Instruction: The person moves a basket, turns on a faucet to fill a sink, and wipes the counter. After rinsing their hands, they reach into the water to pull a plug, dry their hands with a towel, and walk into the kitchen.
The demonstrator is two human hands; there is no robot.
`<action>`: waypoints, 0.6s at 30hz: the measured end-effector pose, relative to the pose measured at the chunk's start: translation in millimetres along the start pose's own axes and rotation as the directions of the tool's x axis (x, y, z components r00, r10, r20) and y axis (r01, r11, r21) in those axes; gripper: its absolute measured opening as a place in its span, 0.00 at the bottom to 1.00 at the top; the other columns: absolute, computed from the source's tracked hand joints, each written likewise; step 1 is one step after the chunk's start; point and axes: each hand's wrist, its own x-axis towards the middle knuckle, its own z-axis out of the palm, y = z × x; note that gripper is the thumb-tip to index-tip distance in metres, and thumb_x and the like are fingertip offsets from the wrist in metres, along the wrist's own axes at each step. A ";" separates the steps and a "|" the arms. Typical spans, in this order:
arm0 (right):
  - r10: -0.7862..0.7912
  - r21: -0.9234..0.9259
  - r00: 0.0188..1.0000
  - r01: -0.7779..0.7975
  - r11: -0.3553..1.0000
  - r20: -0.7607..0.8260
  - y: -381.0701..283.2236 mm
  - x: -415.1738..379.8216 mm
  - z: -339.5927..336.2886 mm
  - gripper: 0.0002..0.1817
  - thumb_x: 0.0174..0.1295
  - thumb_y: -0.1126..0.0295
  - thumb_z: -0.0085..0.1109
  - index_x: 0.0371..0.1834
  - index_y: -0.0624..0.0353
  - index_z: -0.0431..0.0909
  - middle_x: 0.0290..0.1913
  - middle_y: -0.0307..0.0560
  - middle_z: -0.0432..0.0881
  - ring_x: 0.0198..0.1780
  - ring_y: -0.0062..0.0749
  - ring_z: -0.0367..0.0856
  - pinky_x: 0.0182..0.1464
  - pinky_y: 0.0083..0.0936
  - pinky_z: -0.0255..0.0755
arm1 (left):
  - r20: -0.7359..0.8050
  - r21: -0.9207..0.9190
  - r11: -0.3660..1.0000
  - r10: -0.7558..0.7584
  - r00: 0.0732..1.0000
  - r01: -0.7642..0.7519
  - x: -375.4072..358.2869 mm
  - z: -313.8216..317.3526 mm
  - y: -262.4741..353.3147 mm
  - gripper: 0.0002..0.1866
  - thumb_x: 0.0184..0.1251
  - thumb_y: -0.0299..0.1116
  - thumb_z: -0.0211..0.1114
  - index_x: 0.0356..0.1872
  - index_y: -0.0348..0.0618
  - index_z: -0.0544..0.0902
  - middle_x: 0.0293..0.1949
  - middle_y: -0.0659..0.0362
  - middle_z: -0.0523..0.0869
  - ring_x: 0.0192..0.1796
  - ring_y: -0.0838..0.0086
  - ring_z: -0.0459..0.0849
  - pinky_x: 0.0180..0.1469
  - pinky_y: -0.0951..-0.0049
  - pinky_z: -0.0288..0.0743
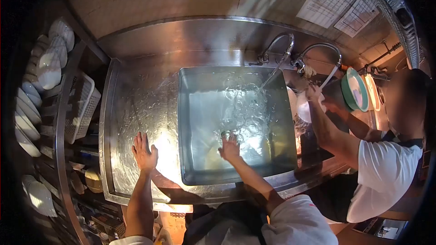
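Note:
My left hand (144, 151) lies flat, fingers spread, on the wet steel drainboard (136, 104) left of the sink. My right hand (230, 147) reaches down into the water-filled sink basin (195, 109), fingers apart near the bottom, holding nothing I can see. A tap (278, 47) runs a stream of water into the basin, rippling the surface.
To the right, another person in a white shirt (386, 172) holds a white plate (305, 106) under a second tap (324, 52). Green and white bowls (356, 90) stand behind them. Stacked white dishes (43, 77) and a white basket (81, 106) fill shelves at left.

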 end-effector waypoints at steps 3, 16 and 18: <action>-0.001 -0.058 0.996 0.006 0.998 0.085 -10.1 -32.9 2.7 0.40 0.51 0.58 0.58 0.67 0.52 0.48 0.69 0.60 0.40 0.67 0.57 0.47 0.61 0.49 0.55 | -0.061 -0.035 0.999 0.002 0.998 -0.005 -1.4 -0.8 -1.1 0.30 0.54 0.40 0.51 0.62 0.47 0.62 0.67 0.56 0.54 0.69 0.61 0.49 0.67 0.51 0.39; -0.327 0.601 0.844 0.534 0.595 -0.426 -58.2 -193.0 -244.3 0.16 0.59 0.62 0.54 0.45 0.63 0.74 0.37 0.53 0.81 0.41 0.39 0.80 0.41 0.28 0.73 | -0.072 -0.346 0.938 0.015 0.997 -0.039 -53.5 -13.1 -12.0 0.28 0.52 0.42 0.62 0.56 0.47 0.69 0.60 0.54 0.68 0.64 0.61 0.63 0.65 0.54 0.47; -0.412 0.790 0.819 0.536 0.297 -0.400 -64.0 -188.2 -240.9 0.17 0.62 0.61 0.50 0.44 0.64 0.74 0.34 0.50 0.81 0.39 0.32 0.80 0.39 0.25 0.73 | -0.031 -0.851 0.525 -0.025 0.999 -0.013 -109.8 -40.2 18.2 0.20 0.54 0.37 0.63 0.48 0.41 0.75 0.49 0.53 0.78 0.50 0.65 0.76 0.53 0.71 0.68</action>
